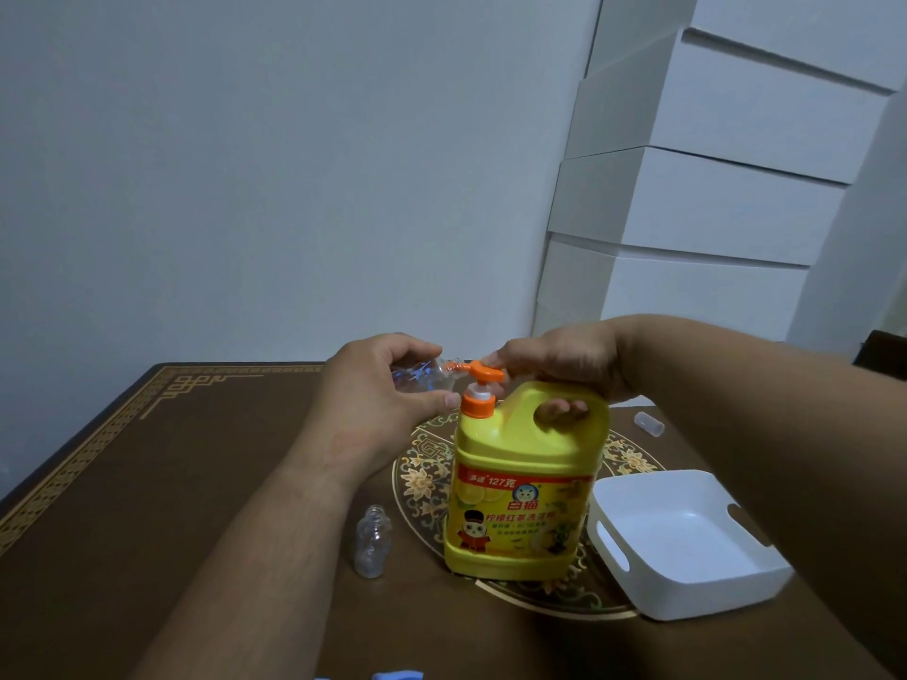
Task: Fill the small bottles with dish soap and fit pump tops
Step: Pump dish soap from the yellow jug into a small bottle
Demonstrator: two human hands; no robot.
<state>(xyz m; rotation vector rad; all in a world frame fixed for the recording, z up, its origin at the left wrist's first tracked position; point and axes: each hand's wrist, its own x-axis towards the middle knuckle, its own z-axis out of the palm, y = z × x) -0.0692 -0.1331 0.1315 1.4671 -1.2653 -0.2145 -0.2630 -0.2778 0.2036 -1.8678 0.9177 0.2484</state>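
A big yellow dish soap jug [520,483] with an orange pump [483,385] stands upright on the brown table [172,483]. My right hand [559,365] grips the jug's handle, fingers through the opening, thumb resting on the pump head. My left hand [378,385] holds a small clear bottle [422,377] tilted on its side, its mouth against the pump's spout. A second small clear bottle [373,542] stands upright and uncapped on the table, left of the jug.
A white plastic basket [687,547] with handle slots sits right of the jug. A small clear cap [649,424] lies behind it. White boxes [687,188] are stacked against the wall at the back right. Something blue [397,674] pokes in at the bottom edge.
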